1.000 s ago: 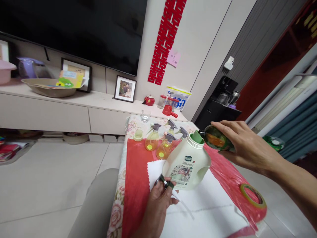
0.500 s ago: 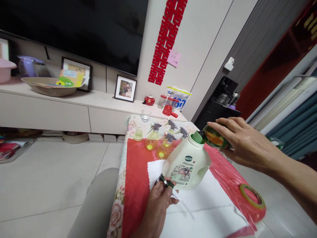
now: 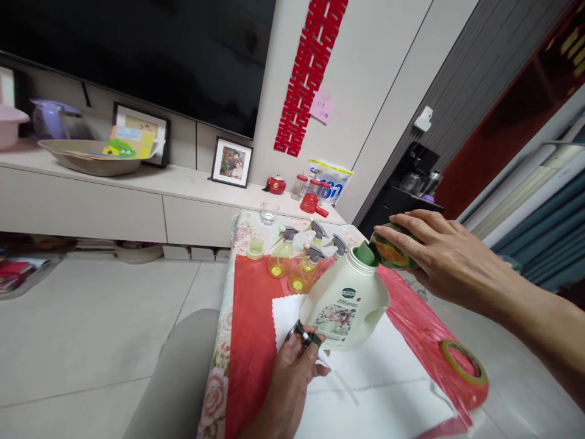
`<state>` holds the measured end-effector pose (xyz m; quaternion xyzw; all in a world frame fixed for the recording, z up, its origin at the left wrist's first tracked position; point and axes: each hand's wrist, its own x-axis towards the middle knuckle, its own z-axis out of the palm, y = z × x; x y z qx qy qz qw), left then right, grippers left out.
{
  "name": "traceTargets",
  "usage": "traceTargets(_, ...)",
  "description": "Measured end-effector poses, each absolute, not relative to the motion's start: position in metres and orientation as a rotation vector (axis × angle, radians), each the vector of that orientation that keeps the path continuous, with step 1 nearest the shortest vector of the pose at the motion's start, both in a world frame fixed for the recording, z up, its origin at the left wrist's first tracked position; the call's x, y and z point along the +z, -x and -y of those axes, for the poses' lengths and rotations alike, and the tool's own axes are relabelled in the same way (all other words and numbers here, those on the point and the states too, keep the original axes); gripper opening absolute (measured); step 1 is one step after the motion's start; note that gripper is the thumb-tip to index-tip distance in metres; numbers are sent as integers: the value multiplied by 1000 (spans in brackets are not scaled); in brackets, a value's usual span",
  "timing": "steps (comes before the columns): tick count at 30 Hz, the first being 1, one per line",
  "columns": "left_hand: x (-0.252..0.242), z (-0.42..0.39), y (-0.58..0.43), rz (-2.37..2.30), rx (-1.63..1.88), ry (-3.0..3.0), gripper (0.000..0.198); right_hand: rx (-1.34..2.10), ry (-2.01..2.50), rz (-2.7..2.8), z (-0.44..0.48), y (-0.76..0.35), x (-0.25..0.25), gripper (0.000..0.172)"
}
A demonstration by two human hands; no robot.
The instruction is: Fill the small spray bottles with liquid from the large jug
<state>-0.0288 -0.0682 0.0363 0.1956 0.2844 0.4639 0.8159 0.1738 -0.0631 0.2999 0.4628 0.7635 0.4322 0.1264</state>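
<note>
My left hand [image 3: 295, 372] is closed on a dark pump top [image 3: 304, 334], its pale dip tube [image 3: 343, 385] slanting down over the white cloth [image 3: 379, 387]. Just beyond it stands a cream laundry detergent jug [image 3: 347, 302], upright and uncapped, with a green spout in its mouth. My right hand [image 3: 425, 244] grips a dark green bottle [image 3: 392, 249] with an orange label, tipped nearly level. The bottle's neck meets the green spout; whether liquid flows I cannot make out. Behind the jug are several spray bottles [image 3: 280, 259] with yellow-orange liquid and grey triggers.
A pale green cap [image 3: 255, 248] and a glass cup [image 3: 269, 212] sit on the table's far left. Rolls of tape [image 3: 464, 363] lie on red plastic at the right. Behind the table runs a low cabinet [image 3: 201, 213] holding framed photos and jars.
The green bottle in my right hand has tipped slightly further and shifted a little left over the jug's mouth. My left hand and the pump top stay put.
</note>
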Motion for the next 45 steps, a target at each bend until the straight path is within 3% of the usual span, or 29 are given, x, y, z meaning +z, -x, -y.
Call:
traceTargets(22,30,67,28,-568,993,-424,61,1364,-1134,-2162,62,-160,310,59)
traceTargets(30,34,66,27,-607,996,-420,70,1361,-1114,-2192,63,-155,313,57)
traceTargets(35,29,66,27,-578,1009,-422,62,1354,-1111,-2196,62,-156,313,55)
traceTargets(45,24,67,28,-550,1000,-421,60,1326,-1149,-2209,61,-159,312,60)
